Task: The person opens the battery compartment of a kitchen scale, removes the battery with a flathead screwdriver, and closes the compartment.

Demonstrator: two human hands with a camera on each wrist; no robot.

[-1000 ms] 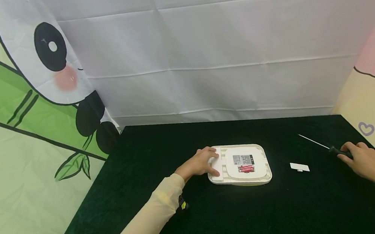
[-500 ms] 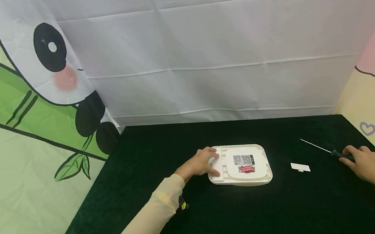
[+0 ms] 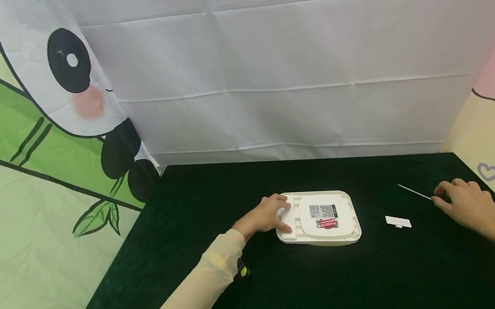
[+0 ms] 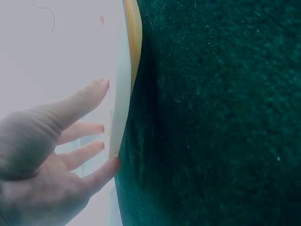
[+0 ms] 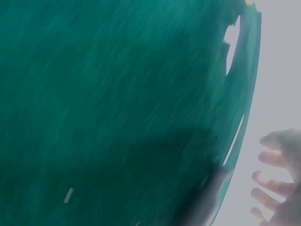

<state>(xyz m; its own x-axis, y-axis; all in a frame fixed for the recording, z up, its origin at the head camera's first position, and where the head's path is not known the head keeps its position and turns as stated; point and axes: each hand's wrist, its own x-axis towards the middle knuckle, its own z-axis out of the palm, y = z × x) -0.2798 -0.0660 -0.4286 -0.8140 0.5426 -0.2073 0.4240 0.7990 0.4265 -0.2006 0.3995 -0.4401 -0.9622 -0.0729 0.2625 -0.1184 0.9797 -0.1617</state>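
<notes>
A white battery-powered device [image 3: 349,217] with rounded corners lies back side up, a printed label [image 3: 322,211] above its uncovered battery bay. Red batteries [image 3: 327,223] sit in that bay. My left hand [image 3: 263,216] rests on the device's left end, thumb and fingers spread; the left wrist view shows the fingertips at its edge. My right hand [image 3: 467,205] hovers over a screwdriver [image 3: 413,191], hiding its handle in the head view. In the right wrist view, the dark handle [image 5: 204,200] lies on the cloth, apart from the spread fingers [image 5: 270,182].
A small white battery cover [image 3: 398,221] with a tab lies between the device and the screwdriver. Dark green cloth [image 3: 332,285] covers the table. A white curtain [image 3: 266,73] stands behind, with printed cloth panels [image 3: 23,196] at the sides.
My right hand has let go of the screwdriver handle, risen and shifted a little left over it. The left hand and the device have stayed in place.
</notes>
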